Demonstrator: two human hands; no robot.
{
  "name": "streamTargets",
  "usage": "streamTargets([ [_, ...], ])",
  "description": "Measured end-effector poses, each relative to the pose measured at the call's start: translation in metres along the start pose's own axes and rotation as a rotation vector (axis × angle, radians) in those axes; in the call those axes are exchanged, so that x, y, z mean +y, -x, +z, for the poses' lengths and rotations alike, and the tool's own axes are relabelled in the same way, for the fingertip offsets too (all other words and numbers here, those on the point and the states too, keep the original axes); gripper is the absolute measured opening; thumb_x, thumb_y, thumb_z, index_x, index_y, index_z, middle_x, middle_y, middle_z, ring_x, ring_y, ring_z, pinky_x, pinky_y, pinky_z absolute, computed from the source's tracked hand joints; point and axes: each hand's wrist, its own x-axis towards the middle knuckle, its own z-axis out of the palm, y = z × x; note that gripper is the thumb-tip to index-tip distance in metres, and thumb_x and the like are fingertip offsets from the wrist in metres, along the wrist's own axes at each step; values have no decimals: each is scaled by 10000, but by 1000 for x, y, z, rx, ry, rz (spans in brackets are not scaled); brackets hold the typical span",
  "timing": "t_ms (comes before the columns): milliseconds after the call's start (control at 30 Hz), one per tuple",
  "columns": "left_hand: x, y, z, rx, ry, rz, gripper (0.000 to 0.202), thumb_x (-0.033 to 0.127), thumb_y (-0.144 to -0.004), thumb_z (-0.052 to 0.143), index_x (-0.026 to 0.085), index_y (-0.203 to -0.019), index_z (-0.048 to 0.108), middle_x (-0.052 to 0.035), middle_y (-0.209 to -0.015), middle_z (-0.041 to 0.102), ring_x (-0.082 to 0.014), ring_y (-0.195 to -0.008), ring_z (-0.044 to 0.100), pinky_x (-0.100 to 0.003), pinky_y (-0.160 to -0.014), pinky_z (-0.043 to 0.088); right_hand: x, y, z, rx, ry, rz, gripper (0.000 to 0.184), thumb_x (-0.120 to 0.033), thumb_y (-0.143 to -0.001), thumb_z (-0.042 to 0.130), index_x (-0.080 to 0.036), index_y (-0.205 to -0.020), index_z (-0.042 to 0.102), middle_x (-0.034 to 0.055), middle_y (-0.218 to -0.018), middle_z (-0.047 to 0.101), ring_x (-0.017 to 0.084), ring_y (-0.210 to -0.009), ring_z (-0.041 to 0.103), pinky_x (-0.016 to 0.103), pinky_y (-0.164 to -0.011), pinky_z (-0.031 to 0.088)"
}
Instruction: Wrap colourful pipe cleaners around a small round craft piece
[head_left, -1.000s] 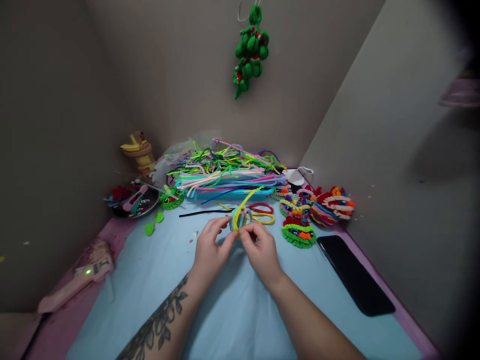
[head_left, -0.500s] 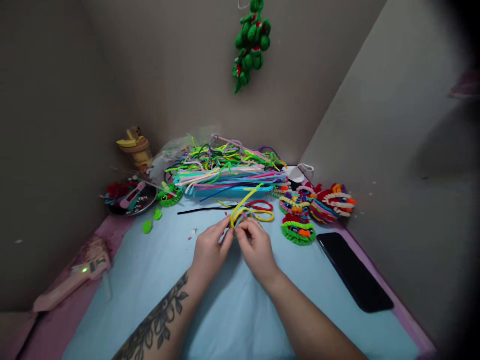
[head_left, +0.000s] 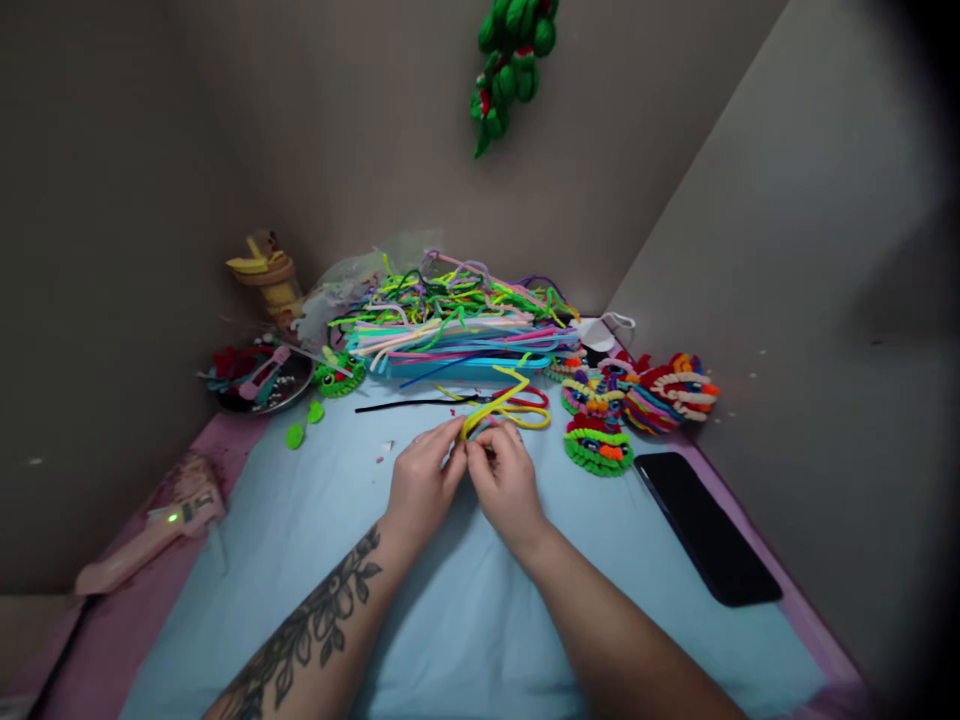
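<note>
My left hand (head_left: 422, 482) and my right hand (head_left: 505, 480) meet over the light blue table cover (head_left: 465, 620), fingertips pinched together on a yellow pipe cleaner (head_left: 501, 396). The yellow strand rises from between the fingers and bends toward the far side. A small coil of it sits hidden between the fingertips. Just beyond lie red and yellow loops (head_left: 529, 408) and a black pipe cleaner (head_left: 409, 405). A big heap of coloured pipe cleaners (head_left: 457, 325) fills the back of the table.
Finished fuzzy figures (head_left: 637, 400) lie at the right, a green one (head_left: 598, 447) nearest. A black phone (head_left: 705, 525) rests by the right edge. A pink glue gun (head_left: 150, 540) sits at left, a dish of bits (head_left: 259, 378) behind it. A green ornament (head_left: 510, 70) hangs on the wall.
Both hands have drawn closer together and pinched tighter on the yellow pipe cleaner. Its free end now bends lower. The view has tilted down a little.
</note>
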Motion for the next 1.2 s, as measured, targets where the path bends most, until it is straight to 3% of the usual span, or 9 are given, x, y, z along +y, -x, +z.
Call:
streamTargets([
  [167,1,0,0,-4,57,-85,297,221,-857,517,202,-1131,629,-64,-1090,698,-176,-955,657,-310,-876,517,1,-1,1,10,-18,-10,106,-164,-842,489,-219,-756,519,32,-787,551,195,-827,521,325,-745,419],
  [300,2,-6,-3,-41,238,-276,308,259,-833,557,205,-1125,639,-69,-1060,694,-184,-957,642,-316,-840,519,3,-5,-6,5,-89,28,139,-178,-846,495,-216,-712,502,13,-752,503,170,-745,505,288,-662,407],
  [467,-5,-13,-7,-273,715,-410,669,330,-756,682,230,-1361,415,-108,-1399,461,-233,-1223,491,-341,-957,450,6,-13,-18,-93,-181,-27,134,-157,-836,492,-213,-715,486,22,-801,518,169,-794,513,292,-713,411],
  [600,-11,-13,-9,-393,931,-429,807,321,-727,723,258,-1417,308,-103,-1415,434,-247,-1244,466,-337,-978,425,4,-15,-24,-237,-225,-83,143,-145,-838,479,-214,-713,483,25,-817,526,172,-819,519,304,-750,415],
  [700,-13,-13,-12,-412,931,-435,846,294,-688,761,290,-1405,312,-92,-1388,451,-246,-1209,489,-329,-950,439,2,-17,-25,-301,-250,-62,149,-141,-829,488,-211,-697,485,19,-791,513,170,-809,515,299,-737,412],
  [867,-12,-15,-18,-466,937,-432,746,298,-658,782,248,-1308,420,-90,-1250,546,-235,-1099,551,-318,-892,463,3,-18,-26,-382,-324,-11,164,-166,-823,507,-204,-666,479,0,-741,478,154,-747,496,287,-703,408],
  [967,-13,-15,-17,-457,932,-419,745,326,-675,763,251,-1322,401,-89,-1233,549,-231,-1059,571,-327,-865,481,6,-17,-26,-380,-351,15,147,-185,-817,519,-201,-673,494,5,-761,498,156,-755,505,282,-681,413],
  [1067,-13,-15,-15,-407,767,-374,732,355,-681,750,252,-1325,417,-106,-1289,507,-248,-1107,549,-351,-887,483,9,-15,-26,-277,-357,83,16,-218,-808,552,-211,-822,557,15,-845,534,159,-785,523,278,-674,424],
  [1200,-11,-16,-15,-353,502,-223,714,371,-676,751,246,-1318,465,-119,-1318,464,-275,-1228,447,-401,-973,433,7,-14,-27,-242,-358,118,150,-284,-804,594,-223,-939,614,24,-881,517,155,-775,517,272,-658,431],
])
